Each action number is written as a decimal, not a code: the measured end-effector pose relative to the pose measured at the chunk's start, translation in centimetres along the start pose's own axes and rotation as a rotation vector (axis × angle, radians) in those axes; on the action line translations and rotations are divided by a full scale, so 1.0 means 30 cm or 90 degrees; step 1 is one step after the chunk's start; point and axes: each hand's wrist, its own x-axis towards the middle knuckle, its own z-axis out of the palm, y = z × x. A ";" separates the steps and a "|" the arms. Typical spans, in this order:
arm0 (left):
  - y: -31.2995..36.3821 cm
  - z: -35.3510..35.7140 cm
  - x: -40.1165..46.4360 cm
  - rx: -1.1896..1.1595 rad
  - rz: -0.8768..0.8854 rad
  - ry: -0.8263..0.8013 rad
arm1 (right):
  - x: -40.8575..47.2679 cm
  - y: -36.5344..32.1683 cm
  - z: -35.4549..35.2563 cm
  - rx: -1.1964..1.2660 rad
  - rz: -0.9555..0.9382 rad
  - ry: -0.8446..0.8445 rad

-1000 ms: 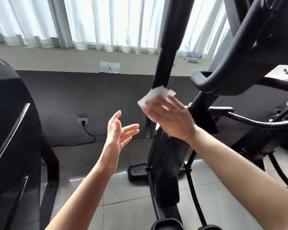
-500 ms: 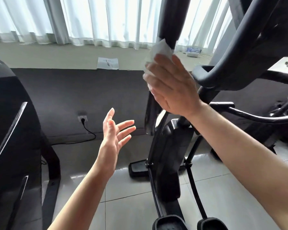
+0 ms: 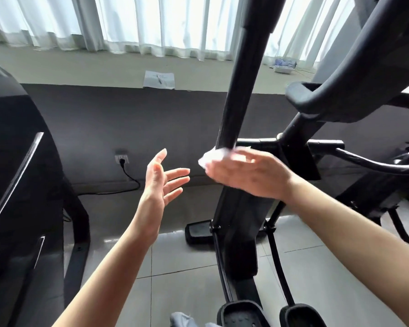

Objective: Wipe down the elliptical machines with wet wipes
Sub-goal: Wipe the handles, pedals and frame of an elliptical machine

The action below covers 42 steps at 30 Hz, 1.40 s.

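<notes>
Pressing a white wet wipe (image 3: 216, 155) against the black upright post (image 3: 240, 95) of the elliptical machine (image 3: 354, 95), the right hand (image 3: 246, 172) lies flat with its fingers nearly straight and together; the hand is blurred, so I cannot tell if the thumb pinches the wipe. The wipe touches the post at its lower part, where the post meets the wider black housing (image 3: 240, 232). The left hand (image 3: 162, 179) is in the air to the left of the post, apart from it, with fingers spread and relaxed, and it holds nothing. Below the post, two black pedals (image 3: 241, 315) stand on the tiled floor (image 3: 182, 256). Behind the post is a low ledge (image 3: 92, 67) with a sheet of paper (image 3: 159, 79) on it, and white curtains (image 3: 151, 22) above. On the dark wall left of the post is a socket (image 3: 121, 158) with a black cable.
</notes>
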 end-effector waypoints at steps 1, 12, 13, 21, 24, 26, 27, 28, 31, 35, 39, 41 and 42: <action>-0.008 0.015 0.009 -0.001 -0.008 -0.004 | 0.035 0.070 -0.007 0.027 0.088 0.065; -0.033 0.041 0.052 -0.040 -0.022 0.057 | 0.157 0.090 -0.011 0.160 0.240 0.082; -0.034 0.031 0.049 -0.037 -0.020 0.066 | 0.131 0.039 -0.001 0.153 0.206 0.066; -0.034 0.008 0.015 -0.012 -0.019 0.072 | -0.062 -0.153 0.037 -0.045 -0.168 -0.141; -0.040 0.035 0.017 0.007 -0.034 0.052 | -0.012 -0.088 -0.002 -0.084 -0.190 -0.139; -0.048 0.051 0.024 0.015 -0.047 0.044 | 0.056 0.007 -0.035 -0.052 -0.062 -0.080; -0.049 0.059 0.027 0.017 -0.053 0.041 | 0.097 0.074 -0.038 0.000 0.061 -0.009; -0.046 0.067 0.031 0.017 -0.056 0.041 | 0.138 0.150 -0.040 0.051 0.181 0.069; -0.036 0.085 0.034 0.017 -0.056 0.045 | 0.215 0.306 -0.052 0.103 0.376 0.192; -0.020 0.088 0.029 0.033 -0.031 0.030 | 0.210 0.169 -0.062 0.335 0.484 0.227; -0.010 0.111 0.001 0.067 -0.027 -0.020 | 0.170 -0.093 -0.070 0.467 0.602 0.203; -0.003 0.129 -0.009 0.087 -0.012 -0.052 | 0.168 -0.194 -0.076 0.521 0.676 0.225; 0.001 0.142 -0.013 0.100 -0.004 -0.062 | 0.171 -0.233 -0.074 0.549 0.719 0.242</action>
